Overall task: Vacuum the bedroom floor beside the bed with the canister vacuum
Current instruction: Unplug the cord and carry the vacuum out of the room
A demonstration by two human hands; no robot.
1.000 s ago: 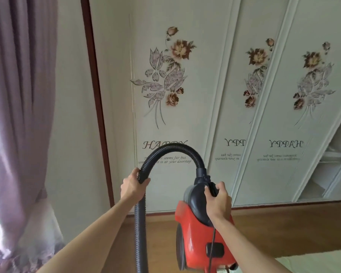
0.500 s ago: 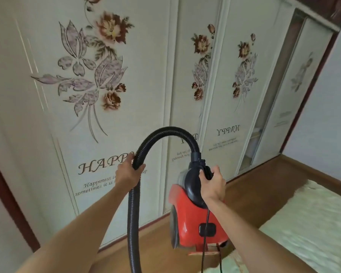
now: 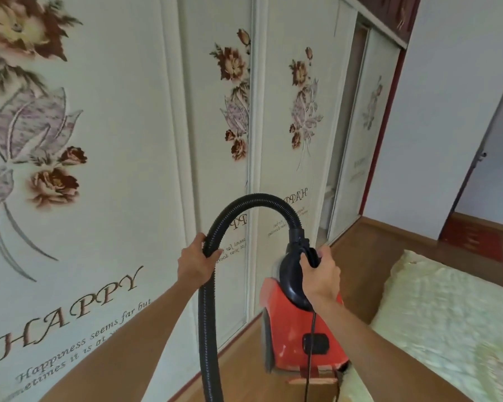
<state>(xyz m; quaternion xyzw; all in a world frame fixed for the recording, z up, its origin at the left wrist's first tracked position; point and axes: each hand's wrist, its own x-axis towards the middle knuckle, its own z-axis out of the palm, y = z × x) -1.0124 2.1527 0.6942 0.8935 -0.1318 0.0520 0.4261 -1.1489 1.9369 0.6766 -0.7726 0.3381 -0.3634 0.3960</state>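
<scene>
The person had swung round toward the bed (image 3: 447,314). A second earlier only a sliver of it showed and a curtain hung off to the far side; now the curtain was gone from sight and the pale quilt lay plainly ahead. The strip of wooden floor (image 3: 357,256) ran along the bed's near edge, between it and the flowered wardrobe doors (image 3: 128,169). The grips had not altered through the turn. The right hand (image 3: 321,274) was wrapped tight round the black carry handle (image 3: 294,274) of the red canister vacuum (image 3: 291,329), which hung just beside the bed's near edge. I could not tell whether its underside touched the floor. The left hand (image 3: 193,264) clasped the ribbed black hose (image 3: 253,200), on the side of the canister away from the bed. From there the hose arched up and over to the canister's top, and its other length dropped out of sight below. The power cord (image 3: 310,358) dangled down the canister's back. No nozzle was in view, so to my eye no cleaning had begun. The turn simply brought machine and person in line with the strip to be done; setting the canister down there looked like the next need.
</scene>
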